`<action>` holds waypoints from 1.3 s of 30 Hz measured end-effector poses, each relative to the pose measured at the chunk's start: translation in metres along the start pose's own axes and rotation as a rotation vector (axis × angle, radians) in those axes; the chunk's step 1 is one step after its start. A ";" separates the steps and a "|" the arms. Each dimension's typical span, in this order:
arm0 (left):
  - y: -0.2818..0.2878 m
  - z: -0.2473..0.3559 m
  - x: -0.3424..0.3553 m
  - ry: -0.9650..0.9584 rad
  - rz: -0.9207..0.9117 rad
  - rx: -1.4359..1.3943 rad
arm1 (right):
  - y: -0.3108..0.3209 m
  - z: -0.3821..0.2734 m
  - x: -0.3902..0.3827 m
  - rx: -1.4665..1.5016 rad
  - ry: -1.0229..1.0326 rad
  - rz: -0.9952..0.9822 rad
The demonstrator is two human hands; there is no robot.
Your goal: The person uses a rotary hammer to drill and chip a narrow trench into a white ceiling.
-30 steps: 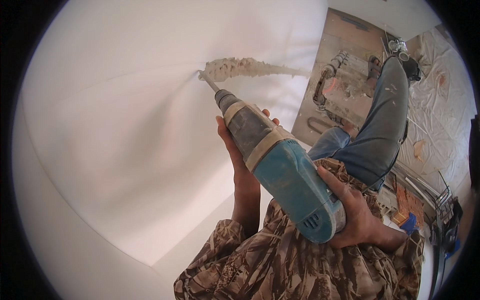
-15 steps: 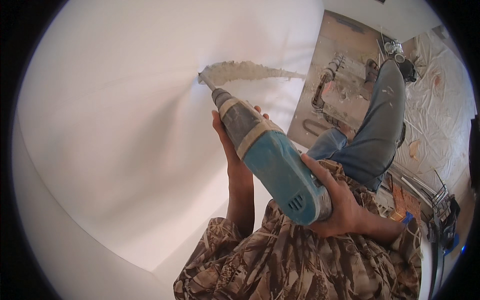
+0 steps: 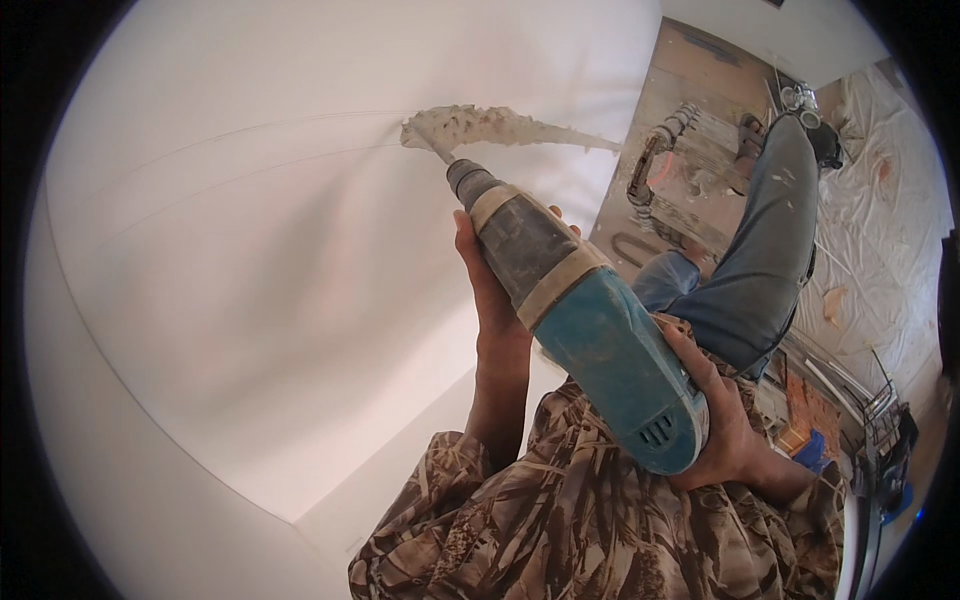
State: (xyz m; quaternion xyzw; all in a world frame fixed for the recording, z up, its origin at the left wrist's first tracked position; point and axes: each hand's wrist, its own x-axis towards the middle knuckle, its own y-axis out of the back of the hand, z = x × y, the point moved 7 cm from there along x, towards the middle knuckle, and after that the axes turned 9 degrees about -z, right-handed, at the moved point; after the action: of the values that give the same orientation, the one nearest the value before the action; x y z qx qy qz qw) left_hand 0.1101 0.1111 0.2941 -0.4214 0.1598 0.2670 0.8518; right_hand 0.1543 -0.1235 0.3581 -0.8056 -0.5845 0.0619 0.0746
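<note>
A teal and dark-grey rotary hammer (image 3: 612, 345), dusty, slants up and left across the middle of the view. My left hand (image 3: 488, 285) supports its front housing from below, the thumb on the near side and fingertips showing on the far side. At the back end my right hand (image 3: 725, 430) is wrapped around the handle, partly hidden by the body. The chisel bit (image 3: 437, 146) points into the left part of a rough grey channel (image 3: 510, 128) cut in the white wall (image 3: 260, 260). Its exact tip is hard to make out against the rubble.
Two faint curved lines run leftward from the channel. Below right are worn wooden boards (image 3: 705, 150) with a metal clamp-like piece (image 3: 640, 180), my jeans-clad leg (image 3: 765, 240), crumpled plastic sheeting (image 3: 880, 200), and a wire rack (image 3: 882, 395) among clutter.
The rotary hammer and both hands have shifted right and slightly down. The bit has left the channel's left edge and now sits inside the channel. Broken surface shows where it was.
</note>
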 end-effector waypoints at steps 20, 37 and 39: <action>0.017 0.031 0.024 -0.102 0.060 0.099 | -0.001 0.006 0.049 0.022 -0.003 0.058; 0.001 0.013 -0.015 -0.064 -0.010 0.025 | -0.018 0.008 0.003 0.081 -0.002 -0.058; 0.002 0.016 -0.016 -0.049 -0.010 0.021 | -0.021 0.004 0.007 0.089 0.011 -0.053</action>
State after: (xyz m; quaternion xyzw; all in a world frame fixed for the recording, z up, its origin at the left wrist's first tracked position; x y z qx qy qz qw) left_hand 0.0964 0.1202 0.3104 -0.4066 0.1396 0.2713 0.8612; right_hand 0.1365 -0.1102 0.3582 -0.7861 -0.6018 0.0814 0.1154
